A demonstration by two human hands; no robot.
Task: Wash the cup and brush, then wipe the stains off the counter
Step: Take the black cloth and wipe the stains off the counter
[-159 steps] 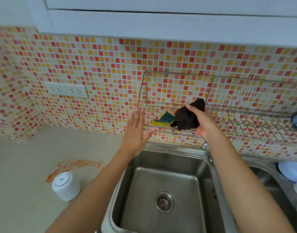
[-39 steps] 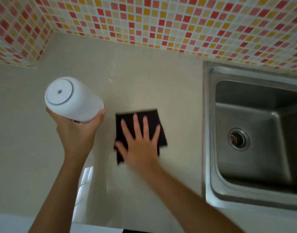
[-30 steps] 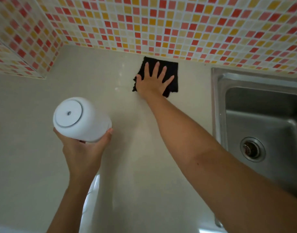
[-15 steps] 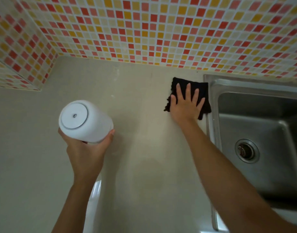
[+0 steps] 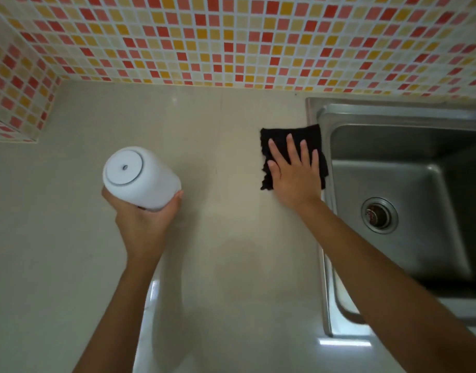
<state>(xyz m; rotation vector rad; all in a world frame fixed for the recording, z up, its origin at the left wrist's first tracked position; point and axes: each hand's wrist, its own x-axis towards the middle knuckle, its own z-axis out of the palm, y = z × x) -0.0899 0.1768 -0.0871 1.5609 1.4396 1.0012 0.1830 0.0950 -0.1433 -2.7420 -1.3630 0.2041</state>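
Wiping step: right hand [image 5: 294, 175] presses flat, fingers straight, on black cloth [image 5: 290, 140] on counter [image 5: 218, 117] beside sink [image 5: 323, 238]. Left hand [image 5: 144, 219] grips lifted white cup [image 5: 141, 179]. No stains visible; next probably rinse cloth.

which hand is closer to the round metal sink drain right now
Right. The right hand presses the black cloth beside the steel sink, near the drain; the left hand holds the white cup farther left.
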